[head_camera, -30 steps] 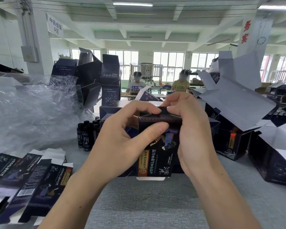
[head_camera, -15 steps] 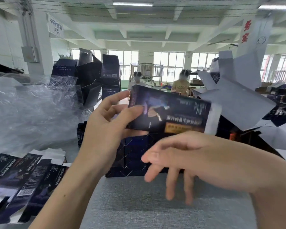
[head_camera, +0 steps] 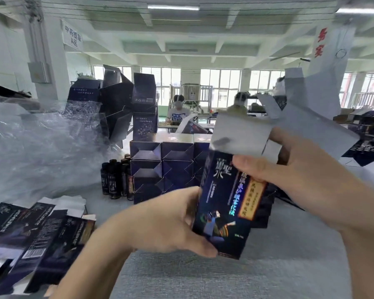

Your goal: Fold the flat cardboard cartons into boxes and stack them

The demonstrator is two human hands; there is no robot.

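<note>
A dark blue printed carton is held upright and slightly tilted above the grey table, its white top flaps open. My left hand grips its lower left edge and bottom corner. My right hand holds its upper right side, thumb across the front and fingers behind the white flaps. Behind it stands a stack of folded dark boxes. Several flat cartons lie fanned out at the lower left.
Small dark bottles stand left of the stack. Crumpled clear plastic wrap fills the left. Larger dark boxes pile up behind, open white-lined cartons at right. Two people sit at a far table.
The carton was turned from lying sideways in my left hand to upright. My right hand, which had dropped below it, rose and took hold of its upper part. The stack behind is uncovered.
</note>
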